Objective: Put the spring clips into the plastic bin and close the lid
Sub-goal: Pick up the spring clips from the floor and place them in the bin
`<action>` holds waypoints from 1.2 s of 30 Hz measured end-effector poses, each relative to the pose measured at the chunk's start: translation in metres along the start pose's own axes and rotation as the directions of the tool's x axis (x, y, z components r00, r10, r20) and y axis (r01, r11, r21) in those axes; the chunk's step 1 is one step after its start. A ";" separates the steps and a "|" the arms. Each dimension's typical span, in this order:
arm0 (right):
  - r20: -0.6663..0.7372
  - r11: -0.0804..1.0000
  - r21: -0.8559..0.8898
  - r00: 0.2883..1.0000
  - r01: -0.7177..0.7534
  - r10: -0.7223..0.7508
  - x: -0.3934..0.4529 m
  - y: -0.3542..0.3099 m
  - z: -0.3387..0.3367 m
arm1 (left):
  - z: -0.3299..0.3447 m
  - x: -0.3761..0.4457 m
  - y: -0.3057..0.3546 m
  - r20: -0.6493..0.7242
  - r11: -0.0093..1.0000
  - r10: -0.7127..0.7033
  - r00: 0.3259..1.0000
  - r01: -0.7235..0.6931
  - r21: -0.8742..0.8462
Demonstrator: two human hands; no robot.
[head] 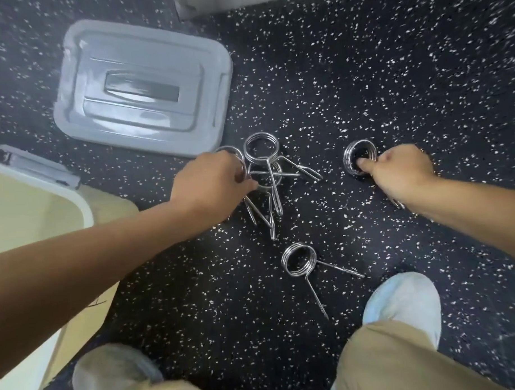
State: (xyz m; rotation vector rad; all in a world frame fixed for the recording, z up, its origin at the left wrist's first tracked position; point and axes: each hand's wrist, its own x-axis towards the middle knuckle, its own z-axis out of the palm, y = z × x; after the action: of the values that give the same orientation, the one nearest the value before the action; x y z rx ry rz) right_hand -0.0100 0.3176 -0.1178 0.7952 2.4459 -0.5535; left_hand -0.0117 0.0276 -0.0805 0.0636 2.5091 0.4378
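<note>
Several chrome spring clips lie on the speckled black floor. A tangled pile of clips (262, 165) sits in the middle, and my left hand (213, 183) is closed on one clip of that pile at its left side. My right hand (395, 172) grips a separate spring clip (360, 156) further right, thumb inside its coil. One lone spring clip (299, 259) lies nearer to me. The grey lid (143, 88) lies flat on the floor beyond the pile. The cream plastic bin (32, 208) stands open at the left edge.
My two shoes (400, 300) (113, 372) and tan trouser legs fill the bottom of the view. A pale object's edge (214, 3) shows at the top. A grey hinged part (39, 167) sits on the bin's far rim.
</note>
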 end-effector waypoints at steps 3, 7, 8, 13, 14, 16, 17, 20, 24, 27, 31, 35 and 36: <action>0.014 0.999 -0.004 0.999 0.044 -0.044 0.000 0.002 0.001 | 0.002 0.004 -0.001 -0.054 1.000 0.014 0.998 -0.013 0.020; 0.018 0.997 0.018 0.997 0.069 -0.069 -0.001 0.001 0.000 | -0.004 0.002 -0.005 -0.096 0.999 -0.018 0.995 0.014 -0.050; 0.017 0.997 0.022 0.997 0.077 -0.078 -0.001 0.000 -0.001 | -0.009 0.001 -0.006 -0.094 0.999 -0.017 0.995 0.013 -0.046; 0.021 0.992 0.039 0.992 0.124 -0.125 -0.006 -0.012 -0.017 | -0.030 -0.015 -0.017 -0.113 0.999 -0.040 0.993 0.035 -0.040; 0.019 0.990 0.035 0.990 0.140 -0.141 -0.008 -0.015 -0.021 | -0.035 -0.019 -0.019 -0.127 0.998 -0.049 0.991 0.044 -0.042; 0.019 0.984 0.032 0.985 0.173 -0.174 -0.012 -0.022 -0.028 | -0.047 -0.027 -0.021 -0.155 0.999 -0.049 0.987 0.048 -0.010; 0.017 0.982 0.025 0.982 0.189 -0.189 -0.014 -0.026 -0.031 | -0.055 -0.032 -0.021 -0.176 0.998 -0.034 0.984 0.043 0.044; 0.009 0.973 0.006 0.973 0.232 -0.232 -0.022 -0.036 -0.038 | -0.077 -0.049 -0.018 -0.249 0.961 0.055 0.967 0.017 0.276; 0.004 0.958 0.021 0.958 0.285 -0.285 -0.037 -0.046 -0.044 | -0.094 -0.073 -0.017 -0.336 0.872 0.293 0.895 -0.106 0.478; 0.002 0.951 0.035 0.951 0.308 -0.308 -0.050 -0.048 -0.042 | -0.100 -0.084 -0.020 -0.326 0.840 0.415 0.850 -0.220 0.496; 0.025 0.951 0.044 0.951 0.306 -0.308 -0.056 -0.045 -0.037 | -0.102 -0.085 -0.026 -0.330 0.821 0.473 0.817 -0.272 0.503; 0.055 0.947 0.029 0.946 0.319 -0.320 -0.059 -0.052 -0.034 | -0.105 -0.084 -0.033 -0.381 0.820 0.518 0.766 -0.317 0.476; 0.060 0.945 0.026 0.943 0.325 -0.326 -0.059 -0.055 -0.034 | -0.107 -0.085 -0.034 -0.391 0.827 0.518 0.761 -0.330 0.455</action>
State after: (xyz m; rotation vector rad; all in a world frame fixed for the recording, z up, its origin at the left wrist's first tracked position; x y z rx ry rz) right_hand -0.0147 0.2690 -0.0454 0.3695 2.5307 -0.7081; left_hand 0.0004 -0.0479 0.0375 0.7928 3.0683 0.1683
